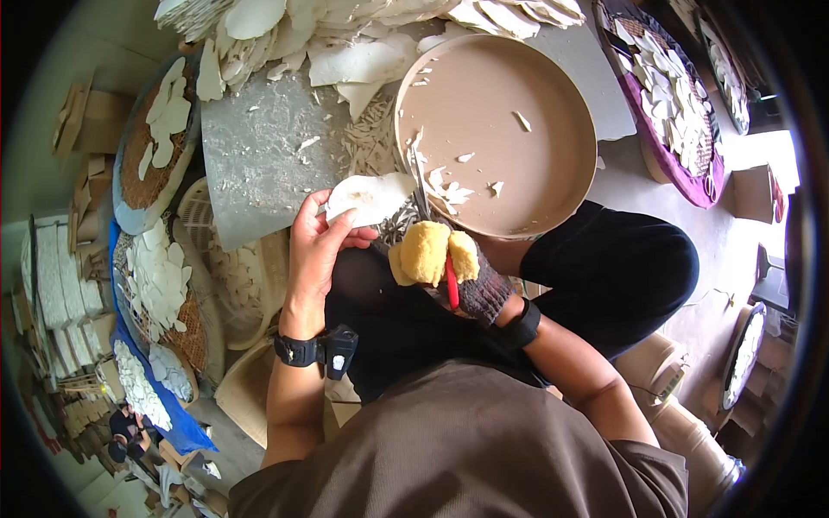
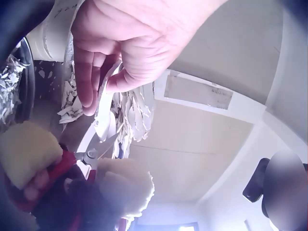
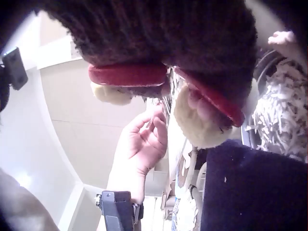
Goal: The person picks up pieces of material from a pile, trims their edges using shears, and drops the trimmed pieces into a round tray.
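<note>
My left hand (image 1: pixel 318 250) pinches a thin, flat white piece (image 1: pixel 367 200) between thumb and fingers. In the left wrist view this piece (image 2: pixel 103 110) appears nearly edge-on. My right hand (image 1: pixel 482 289), in a dark knitted glove with yellow foam padding (image 1: pixel 425 252), grips red-handled scissors (image 1: pixel 452 287). Their blades point away from me, close to the right edge of the white piece. The right wrist view shows both red handles (image 3: pixel 127 75) parted under the gloved hand, with bare fingertips (image 3: pixel 204 108) showing beside the foam.
A round tan tray (image 1: pixel 501 129) holding a few white scraps lies ahead of the right hand. Beside it, a grey metal board (image 1: pixel 268 155) carries trimmings (image 1: pixel 371 134). White pieces (image 1: pixel 259 39) are piled at the back. Baskets of similar pieces (image 1: pixel 160 276) stand left.
</note>
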A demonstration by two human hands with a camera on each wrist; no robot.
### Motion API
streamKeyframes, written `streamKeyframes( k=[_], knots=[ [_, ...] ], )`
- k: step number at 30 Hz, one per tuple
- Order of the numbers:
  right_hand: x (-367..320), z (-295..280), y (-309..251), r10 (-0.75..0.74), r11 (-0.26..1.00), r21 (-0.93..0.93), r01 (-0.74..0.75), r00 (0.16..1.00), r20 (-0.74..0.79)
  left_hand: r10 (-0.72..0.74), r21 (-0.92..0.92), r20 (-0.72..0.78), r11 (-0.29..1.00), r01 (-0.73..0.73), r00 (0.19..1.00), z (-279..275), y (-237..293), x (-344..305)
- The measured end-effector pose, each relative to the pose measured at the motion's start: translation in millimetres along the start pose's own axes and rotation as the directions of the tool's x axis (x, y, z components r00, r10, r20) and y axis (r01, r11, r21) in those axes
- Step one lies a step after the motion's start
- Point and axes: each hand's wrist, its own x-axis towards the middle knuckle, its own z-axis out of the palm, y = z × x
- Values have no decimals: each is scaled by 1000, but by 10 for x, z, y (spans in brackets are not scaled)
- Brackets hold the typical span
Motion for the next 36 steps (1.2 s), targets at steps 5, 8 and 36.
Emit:
streamKeyframes(
  k=[5, 8, 36],
  knots=[
    [11, 17, -150, 41, 965, -263, -24, 997, 63, 172, -131, -212, 970, -203, 962, 51, -108, 51],
    [32, 131, -227, 20, 739, -673, 23, 998, 56, 149, -272, -382, 925, -265, 912, 243, -175, 33],
    [223, 51, -128, 213, 933, -343, -110, 936, 281, 114, -191, -185, 970, -149, 976, 69, -227, 122]
  ],
)
